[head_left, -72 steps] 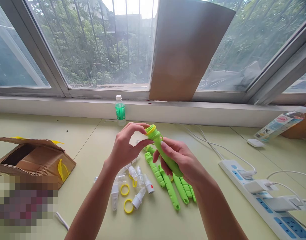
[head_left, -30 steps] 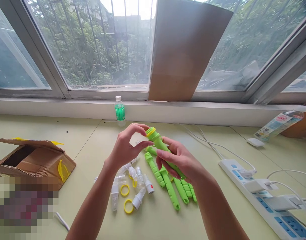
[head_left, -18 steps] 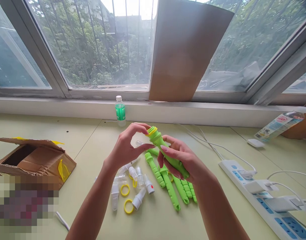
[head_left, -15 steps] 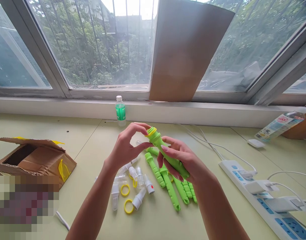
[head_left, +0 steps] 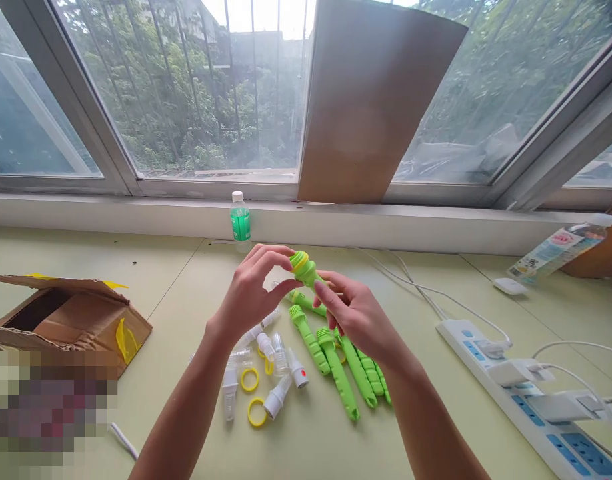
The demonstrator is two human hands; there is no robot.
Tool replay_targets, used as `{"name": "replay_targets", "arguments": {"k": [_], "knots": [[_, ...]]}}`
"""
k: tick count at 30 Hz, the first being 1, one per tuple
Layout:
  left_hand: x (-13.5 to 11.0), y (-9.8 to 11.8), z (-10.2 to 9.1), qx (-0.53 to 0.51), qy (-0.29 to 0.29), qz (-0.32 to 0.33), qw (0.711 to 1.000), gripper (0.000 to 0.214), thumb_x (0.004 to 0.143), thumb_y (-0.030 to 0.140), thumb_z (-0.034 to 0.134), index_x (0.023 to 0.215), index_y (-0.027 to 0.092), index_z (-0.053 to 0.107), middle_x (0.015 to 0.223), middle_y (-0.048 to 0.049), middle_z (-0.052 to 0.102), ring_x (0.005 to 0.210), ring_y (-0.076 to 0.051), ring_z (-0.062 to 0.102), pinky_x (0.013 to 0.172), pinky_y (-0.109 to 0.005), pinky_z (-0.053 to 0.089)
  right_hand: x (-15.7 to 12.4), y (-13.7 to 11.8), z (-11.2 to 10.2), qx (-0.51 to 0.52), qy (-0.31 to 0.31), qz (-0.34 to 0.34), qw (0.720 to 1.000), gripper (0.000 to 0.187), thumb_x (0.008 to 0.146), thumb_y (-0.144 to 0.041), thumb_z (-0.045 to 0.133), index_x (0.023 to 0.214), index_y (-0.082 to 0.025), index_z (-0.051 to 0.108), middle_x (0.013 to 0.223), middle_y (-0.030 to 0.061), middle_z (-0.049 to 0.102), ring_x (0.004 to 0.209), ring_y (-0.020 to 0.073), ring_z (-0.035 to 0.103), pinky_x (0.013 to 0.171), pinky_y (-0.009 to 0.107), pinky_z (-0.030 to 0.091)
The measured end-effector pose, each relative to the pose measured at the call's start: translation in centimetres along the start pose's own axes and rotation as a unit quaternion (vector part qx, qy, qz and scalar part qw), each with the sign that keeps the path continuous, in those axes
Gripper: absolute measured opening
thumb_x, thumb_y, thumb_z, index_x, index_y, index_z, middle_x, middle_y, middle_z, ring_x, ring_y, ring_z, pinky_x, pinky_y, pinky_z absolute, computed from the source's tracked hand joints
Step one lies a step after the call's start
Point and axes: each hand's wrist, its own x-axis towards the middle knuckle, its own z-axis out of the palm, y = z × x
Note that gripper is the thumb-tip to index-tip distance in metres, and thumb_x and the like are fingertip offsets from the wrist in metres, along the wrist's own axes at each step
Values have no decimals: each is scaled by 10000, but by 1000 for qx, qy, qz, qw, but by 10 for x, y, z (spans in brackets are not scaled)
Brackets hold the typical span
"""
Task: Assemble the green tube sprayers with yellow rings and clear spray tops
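Above the table, my right hand [head_left: 353, 310] is wrapped round a green plastic handle [head_left: 309, 273] and covers its lower part. A yellow ring [head_left: 299, 261] sits around the handle's threaded end, which points up and to the left. My left hand [head_left: 251, 287] pinches that ring end between thumb and fingers. Below lie several more green handles [head_left: 340, 380], partly hidden by my right hand. To their left are clear tubes with white collars [head_left: 277, 398], one white piece [head_left: 299, 370] with a red mark, and loose yellow rings [head_left: 257, 413].
At the left is an open cardboard box [head_left: 81, 320] with yellow tape. A green-labelled bottle [head_left: 241, 223] stands by the window ledge. On the right, a white power strip [head_left: 506, 393] carries plugs and cables, with another bottle [head_left: 561, 250] tilted behind it.
My right hand has turned over the handle, so its back now shows and the handle's lower end is hidden. My left hand stays at the ring end, shifted slightly left.
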Motion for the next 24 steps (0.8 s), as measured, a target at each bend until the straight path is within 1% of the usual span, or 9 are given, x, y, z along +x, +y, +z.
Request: {"name": "replay_targets", "arguments": {"k": [2, 3, 6, 12, 18, 24], "knots": [[0, -1, 1, 5, 7, 0, 1000, 242, 745, 175, 761, 884, 191, 563, 1022, -48, 681, 956, -171, 634, 838, -344, 520, -1, -2, 2, 0, 36, -3, 999, 360, 893, -502, 556, 1086, -203, 604, 749, -10, 537, 493, 80, 461, 403, 202, 363], [0, -1, 1, 2, 9, -1, 1000, 244, 742, 178, 763, 883, 190, 564, 1020, -48, 680, 954, -172, 635, 834, -344, 522, -1, -4, 3, 3, 44, -3, 999, 347, 887, -496, 567, 1062, -199, 603, 752, -9, 530, 496, 83, 467, 404, 207, 362], [0, -2, 1, -11, 13, -5, 1000, 259, 726, 170, 774, 881, 191, 567, 1021, -46, 678, 951, -171, 638, 822, -339, 527, -4, -10, 4, 8, 42, -5, 999, 308, 889, -474, 572, 1013, -194, 611, 745, -10, 523, 494, 87, 469, 406, 216, 347], [0, 0, 1, -29, 25, 1, 999, 275, 715, 159, 780, 893, 197, 573, 1029, -49, 678, 951, -177, 643, 818, -347, 531, -8, -15, 4, 17, 55, -11, 998, 280, 878, -449, 597, 1003, -199, 626, 713, -15, 548, 482, 85, 456, 410, 216, 348], [0, 1, 1, -39, 29, -4, 999, 276, 712, 158, 782, 891, 196, 575, 1033, -53, 680, 956, -182, 643, 821, -352, 532, -8, -11, 4, 18, 61, -20, 998, 285, 875, -448, 603, 1021, -206, 638, 726, -14, 563, 480, 80, 459, 393, 208, 336], [-1, 2, 0, -41, 29, -1, 999, 276, 704, 139, 784, 880, 196, 579, 1027, -47, 681, 952, -177, 645, 816, -343, 532, -10, -13, 2, 16, 58, -26, 998, 299, 882, -428, 607, 1068, -198, 648, 760, -9, 575, 485, 65, 466, 415, 203, 366]]}}
